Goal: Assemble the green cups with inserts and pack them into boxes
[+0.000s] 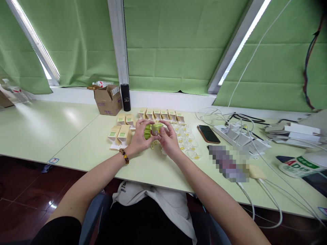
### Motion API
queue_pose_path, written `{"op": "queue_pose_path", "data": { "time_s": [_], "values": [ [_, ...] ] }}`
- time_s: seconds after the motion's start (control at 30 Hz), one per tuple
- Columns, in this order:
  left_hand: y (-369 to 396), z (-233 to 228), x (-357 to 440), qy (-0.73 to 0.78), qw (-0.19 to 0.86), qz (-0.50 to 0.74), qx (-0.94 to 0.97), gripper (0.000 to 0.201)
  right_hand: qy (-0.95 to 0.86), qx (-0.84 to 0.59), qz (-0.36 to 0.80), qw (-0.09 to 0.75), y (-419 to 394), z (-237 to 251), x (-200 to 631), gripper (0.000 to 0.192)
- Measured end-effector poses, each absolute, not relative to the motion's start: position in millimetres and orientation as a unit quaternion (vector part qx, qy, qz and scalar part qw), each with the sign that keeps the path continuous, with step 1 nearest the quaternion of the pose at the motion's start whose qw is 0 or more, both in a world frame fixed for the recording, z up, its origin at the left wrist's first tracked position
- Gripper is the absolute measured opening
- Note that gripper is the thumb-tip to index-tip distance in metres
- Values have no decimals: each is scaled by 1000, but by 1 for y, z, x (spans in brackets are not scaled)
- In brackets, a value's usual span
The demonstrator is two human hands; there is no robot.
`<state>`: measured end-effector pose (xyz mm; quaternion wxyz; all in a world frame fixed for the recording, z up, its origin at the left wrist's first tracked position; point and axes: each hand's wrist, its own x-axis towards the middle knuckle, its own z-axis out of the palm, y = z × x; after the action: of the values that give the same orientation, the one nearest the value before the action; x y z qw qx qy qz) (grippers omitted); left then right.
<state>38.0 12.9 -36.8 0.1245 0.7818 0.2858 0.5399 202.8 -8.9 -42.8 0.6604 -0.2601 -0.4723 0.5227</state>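
Between both hands, above the table, I hold a small rounded case with a green top and a loop (156, 127). My left hand (142, 135) has its fingers and thumb closed on the case's left side. On the other side, my right hand (169, 138) grips it with thumb and fingers. Green pieces (147, 131) lie just behind my left hand, partly hidden by it. Small yellowish clips (153, 145) rest on the table below the hands. To the right spread several clear plastic shells with yellow centres (190, 140).
Folded cream boxes with green labels (124, 134) stand left of the hands, with a row of more boxes (165, 115) behind. A cardboard box (108, 101) and a black bottle (125, 97) are at the back. Rightward lie a phone (208, 133), power strips (241, 137) and loose cables.
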Motion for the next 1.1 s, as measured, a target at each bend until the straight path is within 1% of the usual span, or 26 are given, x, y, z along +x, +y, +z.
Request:
{"op": "queue_pose_path", "data": {
  "time_s": [0.17, 0.33, 0.67, 0.8, 0.87, 1.1],
  "values": [
    [17, -41, 39, 290, 117, 534, 786, 44, -497, -263, 503, 656, -8, -45, 204, 42],
    [22, -44, 37, 286, 144, 557, 766, 46, -530, -248, 491, 646, -10, -45, 208, 54],
    [20, -42, 36, 270, 160, 560, 766, 46, -555, -262, 442, 654, -6, -48, 210, 57],
    [19, -41, 36, 272, 157, 564, 764, 51, -556, -248, 440, 660, -9, -48, 210, 67],
    [20, -41, 36, 276, 155, 564, 763, 51, -546, -245, 446, 666, -9, -48, 210, 69],
    [22, -42, 36, 278, 145, 568, 761, 51, -496, -243, 474, 686, -6, -46, 208, 55]
  ]
}}
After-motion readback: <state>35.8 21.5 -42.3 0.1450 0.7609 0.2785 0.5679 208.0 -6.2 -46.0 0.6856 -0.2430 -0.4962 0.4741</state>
